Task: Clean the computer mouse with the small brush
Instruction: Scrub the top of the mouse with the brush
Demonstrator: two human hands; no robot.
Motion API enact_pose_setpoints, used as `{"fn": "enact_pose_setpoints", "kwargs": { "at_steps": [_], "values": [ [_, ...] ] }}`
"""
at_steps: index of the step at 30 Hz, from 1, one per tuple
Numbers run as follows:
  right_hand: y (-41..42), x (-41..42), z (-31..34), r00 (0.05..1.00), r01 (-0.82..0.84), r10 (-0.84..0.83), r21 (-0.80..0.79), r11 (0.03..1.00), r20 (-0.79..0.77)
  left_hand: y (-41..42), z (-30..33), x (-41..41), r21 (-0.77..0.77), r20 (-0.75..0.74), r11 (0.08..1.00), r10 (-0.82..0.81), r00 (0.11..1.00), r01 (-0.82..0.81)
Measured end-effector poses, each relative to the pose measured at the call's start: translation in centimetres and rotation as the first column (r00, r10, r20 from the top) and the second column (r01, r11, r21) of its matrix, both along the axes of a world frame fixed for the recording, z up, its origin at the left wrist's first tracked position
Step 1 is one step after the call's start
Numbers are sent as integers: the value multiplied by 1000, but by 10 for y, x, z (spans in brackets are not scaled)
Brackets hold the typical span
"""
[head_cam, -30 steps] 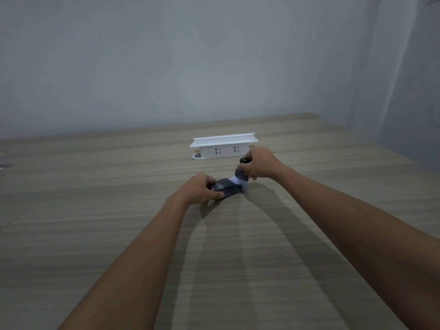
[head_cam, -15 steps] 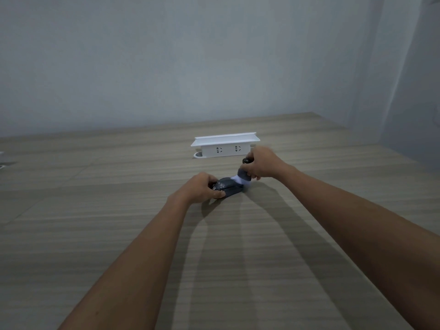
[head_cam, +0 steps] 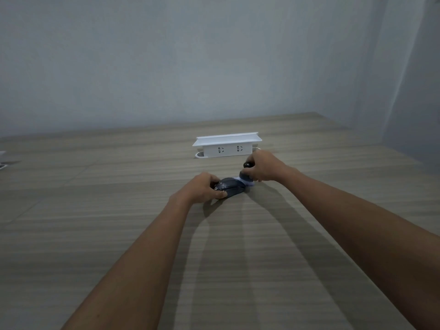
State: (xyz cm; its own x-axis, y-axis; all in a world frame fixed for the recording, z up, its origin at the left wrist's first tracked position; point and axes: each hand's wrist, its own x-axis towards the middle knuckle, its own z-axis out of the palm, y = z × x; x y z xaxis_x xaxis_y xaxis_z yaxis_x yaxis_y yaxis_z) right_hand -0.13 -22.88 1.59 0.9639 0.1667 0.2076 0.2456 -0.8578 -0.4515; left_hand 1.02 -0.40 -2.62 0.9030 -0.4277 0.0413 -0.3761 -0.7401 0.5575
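Setting: a wood-grain table (head_cam: pixel 119 234) ran up to a plain grey wall (head_cam: pixel 190 55); both forearms reached forward across it.
Computer mouse: dark grey computer mouse (head_cam: pixel 232 188) lay on the table near its middle, well out from the person, just in front of the socket box.
Left hand: left hand (head_cam: pixel 202 188) was curled around the near-left end of the mouse, thumb along its near edge and fingers over the far side, pinning it to the table.
Small brush: small brush (head_cam: pixel 246 178) had a dark handle with a rounded knob showing above the fist and pale bristles at the bottom; the bristles touched the right end of the mouse, close to the table surface.
Right hand: right hand (head_cam: pixel 263 166) was closed in a fist around the brush handle, knuckles upward, just right of the mouse.
Socket box: white socket box (head_cam: pixel 227 146) with a flat overhanging lid stood behind the hands, two outlets facing the person; a white loop, possibly cable, showed at its left foot.
Left edge: a pale object (head_cam: pixel 2 160) was cut off by the frame; kind not discernible.
Shadows: both arms cast dark bands on the table between them.
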Motion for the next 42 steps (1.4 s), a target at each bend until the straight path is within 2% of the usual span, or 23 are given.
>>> {"fn": "enact_pose_setpoints", "kwargs": {
  "at_steps": [7, 11, 17, 23, 27, 31, 37, 42],
  "values": [
    [-10, -2, 2, 1000, 22, -21, 194, 981, -9, 0, 1, 3, 0, -26, 1000, -5, 1000, 5],
    [-14, 2, -1, 999, 9, -1, 181, 983, -41, -1, 2, 4, 6, -27, 1000, -2, 1000, 2],
    [2, 5, -5, 999, -43, 44, 201, 979, -3, -2, 4, 1, 18, -35, 1000, 2, 999, -2],
    [-6, 5, 6, 1000, -16, 16, 224, 974, -2, -2, 3, 1, -6, -38, 1000, 9, 999, -9],
    [0, 8, 5, 1000, -17, 16, 200, 980, 6, -3, 5, -2, -6, -29, 1000, -2, 1000, 2],
    [18, 8, 3, 998, -57, 53, 98, 994, 43, -2, 5, -4, -7, -18, 1000, -9, 1000, 9],
    [20, 8, 14, 999, -43, 48, 255, 966, -11, -2, 5, -5, -21, -24, 1000, -8, 1000, 7],
    [14, 7, 12, 999, 33, -33, 17, 999, -14, -2, 4, -4, -11, -18, 1000, 6, 1000, -7]
  ]
}}
